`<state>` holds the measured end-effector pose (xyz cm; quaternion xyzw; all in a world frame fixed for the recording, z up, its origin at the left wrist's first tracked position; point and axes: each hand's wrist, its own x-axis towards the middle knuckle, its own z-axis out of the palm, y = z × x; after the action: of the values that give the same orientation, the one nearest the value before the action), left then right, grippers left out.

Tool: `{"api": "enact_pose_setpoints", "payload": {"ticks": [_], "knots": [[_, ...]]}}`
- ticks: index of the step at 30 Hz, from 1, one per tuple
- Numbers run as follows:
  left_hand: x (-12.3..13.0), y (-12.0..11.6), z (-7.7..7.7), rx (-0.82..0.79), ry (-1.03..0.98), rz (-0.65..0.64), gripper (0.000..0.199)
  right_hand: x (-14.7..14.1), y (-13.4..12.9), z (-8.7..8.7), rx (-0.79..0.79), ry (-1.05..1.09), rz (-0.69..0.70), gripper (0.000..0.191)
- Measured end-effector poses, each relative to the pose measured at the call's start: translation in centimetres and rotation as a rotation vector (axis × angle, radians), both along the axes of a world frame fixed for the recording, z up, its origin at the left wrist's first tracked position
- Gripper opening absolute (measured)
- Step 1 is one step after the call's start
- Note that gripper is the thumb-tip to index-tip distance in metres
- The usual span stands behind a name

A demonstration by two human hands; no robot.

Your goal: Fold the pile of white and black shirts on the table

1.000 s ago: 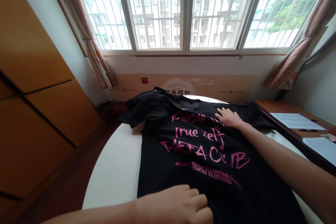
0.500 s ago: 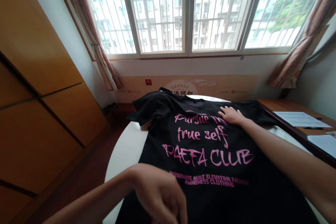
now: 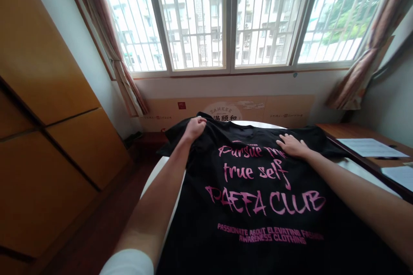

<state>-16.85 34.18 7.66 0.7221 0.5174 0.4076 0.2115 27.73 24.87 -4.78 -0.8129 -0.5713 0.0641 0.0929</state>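
Note:
A black T-shirt [image 3: 206, 206] with pink lettering lies spread over a white round table [image 3: 154, 177], its collar toward the window. My left hand [image 3: 196, 128] is closed on the shirt's cloth at the left shoulder, beside the left sleeve, which is bunched and slightly raised. Flat on the upper right chest rests my right hand [image 3: 293, 145], fingers stretched out over the end of the top line of print. The right sleeve lies out past it toward the desk. The shirt's lower hem is out of view.
To the right stands a brown wooden desk [image 3: 335, 131] with paper sheets [image 3: 372, 147] and a pen [image 3: 387, 157]. A wooden cabinet [image 3: 74, 146] fills the left side. Behind the table, a printed cardboard panel [image 3: 287, 107] leans below the barred window.
My left hand has moved from the near left, above the shirt's lower front, up to the left shoulder and closed on the cloth. My right hand stays flat on the shirt.

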Motion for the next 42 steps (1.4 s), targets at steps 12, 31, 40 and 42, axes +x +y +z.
{"api": "enact_pose_setpoints", "payload": {"ticks": [12, 31, 40, 42], "knots": [[1.5, -1.2, -4.2, 0.122, 0.625, 0.327, 0.066, 3.9, -1.5, 0.2, 0.045, 0.063, -0.418, 0.076], [2.8, -3.6, -7.2, 0.206, 0.764, 0.378, 0.101, 2.1, -2.3, 2.1, 0.088, -0.034, -0.299, 0.073], [7.8, -6.5, -8.4, -0.033, 0.894, -0.261, 0.094, -2.8, -0.8, 0.6, -0.006, -0.011, -0.061, 0.079], [7.6, -6.5, -8.9, -0.070, 0.892, -0.265, 0.097, -2.6, -1.3, 0.6, -0.006, -0.016, -0.052, 0.079]]}}
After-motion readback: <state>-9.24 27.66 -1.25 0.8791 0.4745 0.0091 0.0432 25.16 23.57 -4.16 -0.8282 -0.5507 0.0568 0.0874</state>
